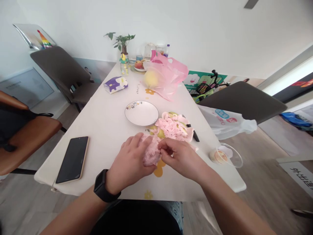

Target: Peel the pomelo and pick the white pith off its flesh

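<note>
A peeled pomelo [152, 153] with pale pink pith rests at the near middle of the table. My left hand [134, 155], wearing a black watch on its wrist, is wrapped round it from the left. Thumb and fingers of my right hand [174, 155] are pinched against the fruit's right side; what lies between the fingertips is too small to tell. Just beyond, pink and green peel pieces [173, 127] lie in a heap. A black-handled knife [195, 135] is partly under that heap. Left of the peel stands a white plate [141, 113] with nothing on it.
A phone [73, 160] lies at the near left. Farther back are a tissue pack [116, 85], a pink plastic bag [168, 75] with a yellow round fruit, a cup [124, 66] and a potted plant [124, 44]. A clear container [226, 155] sits at the right edge.
</note>
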Motion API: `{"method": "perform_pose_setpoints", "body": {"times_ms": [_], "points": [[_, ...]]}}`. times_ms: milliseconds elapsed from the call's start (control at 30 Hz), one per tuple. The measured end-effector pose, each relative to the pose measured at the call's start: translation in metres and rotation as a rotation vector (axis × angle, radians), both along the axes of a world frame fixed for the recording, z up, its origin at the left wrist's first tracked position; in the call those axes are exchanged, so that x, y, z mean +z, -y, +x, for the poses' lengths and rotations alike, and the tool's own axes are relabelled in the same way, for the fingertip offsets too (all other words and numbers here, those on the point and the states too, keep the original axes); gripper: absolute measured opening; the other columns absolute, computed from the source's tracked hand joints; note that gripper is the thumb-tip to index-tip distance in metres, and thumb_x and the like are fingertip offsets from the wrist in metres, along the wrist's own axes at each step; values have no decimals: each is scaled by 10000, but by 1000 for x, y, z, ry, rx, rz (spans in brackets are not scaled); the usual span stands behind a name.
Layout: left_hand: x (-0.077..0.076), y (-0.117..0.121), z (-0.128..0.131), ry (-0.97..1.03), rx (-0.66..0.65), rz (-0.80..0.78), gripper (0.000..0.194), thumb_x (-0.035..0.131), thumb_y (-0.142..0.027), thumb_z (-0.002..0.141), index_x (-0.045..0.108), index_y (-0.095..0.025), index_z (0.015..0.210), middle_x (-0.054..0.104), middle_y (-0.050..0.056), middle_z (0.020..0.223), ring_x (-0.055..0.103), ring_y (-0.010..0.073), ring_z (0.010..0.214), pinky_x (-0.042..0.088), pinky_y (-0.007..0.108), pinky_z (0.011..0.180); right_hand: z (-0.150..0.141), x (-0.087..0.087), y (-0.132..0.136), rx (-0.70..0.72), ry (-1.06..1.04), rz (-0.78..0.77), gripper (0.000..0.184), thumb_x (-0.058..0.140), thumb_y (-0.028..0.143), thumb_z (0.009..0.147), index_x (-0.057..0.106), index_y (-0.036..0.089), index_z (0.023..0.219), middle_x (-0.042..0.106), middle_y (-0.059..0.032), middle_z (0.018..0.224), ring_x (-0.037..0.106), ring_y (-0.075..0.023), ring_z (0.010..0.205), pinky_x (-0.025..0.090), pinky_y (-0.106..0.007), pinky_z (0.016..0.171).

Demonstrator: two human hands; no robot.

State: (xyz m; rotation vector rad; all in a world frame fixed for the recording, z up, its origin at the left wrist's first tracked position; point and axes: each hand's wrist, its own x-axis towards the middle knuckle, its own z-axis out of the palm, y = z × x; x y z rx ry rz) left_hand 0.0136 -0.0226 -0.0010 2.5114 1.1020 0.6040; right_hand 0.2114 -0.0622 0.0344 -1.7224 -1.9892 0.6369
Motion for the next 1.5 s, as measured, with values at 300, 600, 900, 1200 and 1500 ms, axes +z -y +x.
{"method": "perform_pose_setpoints", "body": {"times_ms": [300, 600, 900, 1200, 1500], "points": [[-1, -1, -2, -1, -16, 3, 829, 804, -378, 689, 420, -253, 1412, 440, 140, 1459, 492, 362, 1270, 452, 534, 1050, -7, -4, 10, -57, -109, 12, 101, 552, 231, 915, 598, 217, 826, 636, 6, 799, 571, -146, 731, 420, -279, 644], [-1, 0, -2, 11, -14, -9, 852, 812, -372, 685, 417, -248, 1429, 436, 143, 1466, 488, 364, 1279, 448, 533, 1060, -11, -4, 1, -128, -149, -58, 165, 579, 219, 809, 488, 215, 671, 534, 40, 626, 464, -117, 572, 342, -249, 514], [-5, -2, -8, 45, -17, -35, 864, 809, -394, 701, 400, -273, 1453, 416, 133, 1494, 458, 360, 1324, 422, 529, 1094, 13, -27, -17, -377, -202, -45, 143, 569, 314, 833, 553, 212, 733, 609, 15, 668, 511, -135, 566, 402, -260, 525], [-8, -10, -18, 85, 28, -178, 860, 791, -411, 729, 382, -282, 1474, 396, 124, 1498, 445, 330, 1358, 407, 504, 1130, 43, -39, -26, -237, 227, 274, 379, 448, 221, 923, 649, 154, 1237, 590, -159, 1363, 584, -286, 1206, 479, -430, 953], [-7, -7, -11, 91, 7, -104, 839, 796, -375, 705, 403, -262, 1439, 421, 133, 1469, 468, 339, 1318, 432, 509, 1097, -13, 6, -6, -114, -52, -125, 255, 643, 330, 817, 637, 228, 1052, 662, 8, 779, 604, -160, 676, 424, -276, 577]]}}
